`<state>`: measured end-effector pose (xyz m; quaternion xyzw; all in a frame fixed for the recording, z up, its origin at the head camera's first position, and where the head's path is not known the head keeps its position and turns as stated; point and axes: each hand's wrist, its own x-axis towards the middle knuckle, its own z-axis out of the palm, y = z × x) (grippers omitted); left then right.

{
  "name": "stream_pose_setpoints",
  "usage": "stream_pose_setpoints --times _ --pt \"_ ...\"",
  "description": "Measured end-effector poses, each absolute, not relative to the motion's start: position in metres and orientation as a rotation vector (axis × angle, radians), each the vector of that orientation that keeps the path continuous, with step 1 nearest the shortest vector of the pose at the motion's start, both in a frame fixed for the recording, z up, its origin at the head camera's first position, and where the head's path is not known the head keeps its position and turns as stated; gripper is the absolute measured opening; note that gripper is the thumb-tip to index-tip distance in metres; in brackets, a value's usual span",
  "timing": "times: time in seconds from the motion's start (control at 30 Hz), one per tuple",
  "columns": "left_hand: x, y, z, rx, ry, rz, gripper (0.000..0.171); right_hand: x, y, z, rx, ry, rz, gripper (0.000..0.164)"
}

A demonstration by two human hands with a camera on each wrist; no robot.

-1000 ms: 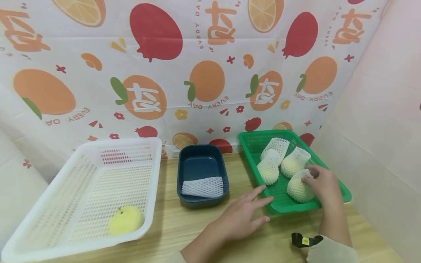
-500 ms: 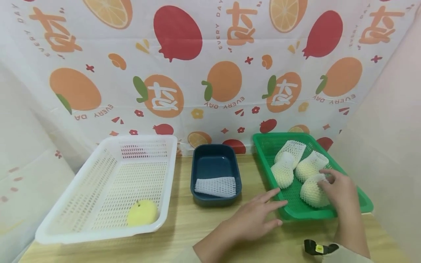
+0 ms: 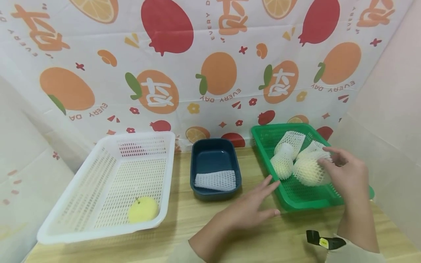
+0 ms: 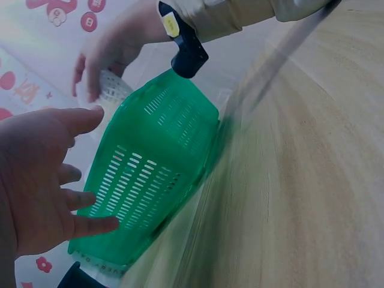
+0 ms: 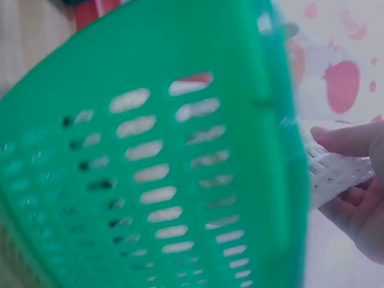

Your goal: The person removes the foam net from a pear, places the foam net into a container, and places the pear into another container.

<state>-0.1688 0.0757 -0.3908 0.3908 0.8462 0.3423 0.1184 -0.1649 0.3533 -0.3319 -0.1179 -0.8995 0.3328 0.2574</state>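
Note:
My right hand (image 3: 351, 174) pinches the gathered neck of a white foam net around a round pale-yellow fruit (image 3: 307, 172) at the green basket (image 3: 264, 162). In the head view this fruit overlaps another netted fruit (image 3: 311, 147) behind it. Two more netted fruits (image 3: 282, 163) lie further left in the basket. In the right wrist view, thumb and fingers close on the white netting (image 5: 336, 177), while the basket wall hides the fruit. My left hand (image 3: 245, 209) has its fingers spread, fingertips right at the basket's near left rim.
A dark blue tray (image 3: 210, 160) in the middle holds a flat foam net (image 3: 215, 180). The white basket (image 3: 166, 190) on the left contains a bare yellow fruit (image 3: 143, 209) with a stem. A fruit-printed cloth (image 3: 184, 91) hangs behind the wooden table (image 3: 158, 244).
My right hand has moved the netted fruit up and away from the basket's near end, overlapping the one behind. The left hand stays by the rim. The head view has shifted.

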Motion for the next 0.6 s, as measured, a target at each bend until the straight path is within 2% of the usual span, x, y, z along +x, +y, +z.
stream_pose_setpoints --times 0.23,0.37,0.5,0.6 --pt "-0.172 0.074 -0.386 1.046 2.397 1.214 0.089 -0.159 0.337 -0.320 -0.260 -2.291 1.002 0.035" --pt "-0.174 0.073 -0.385 0.951 2.339 1.343 0.095 -0.158 0.323 -0.318 -0.033 -2.156 0.994 0.033" --pt "-0.174 0.075 -0.385 0.843 2.273 1.525 0.099 -0.158 0.307 -0.318 0.249 -2.037 0.977 0.039" --pt "-0.175 0.076 -0.383 0.822 2.230 1.679 0.100 -0.156 0.293 -0.314 0.360 -2.019 1.002 0.040"
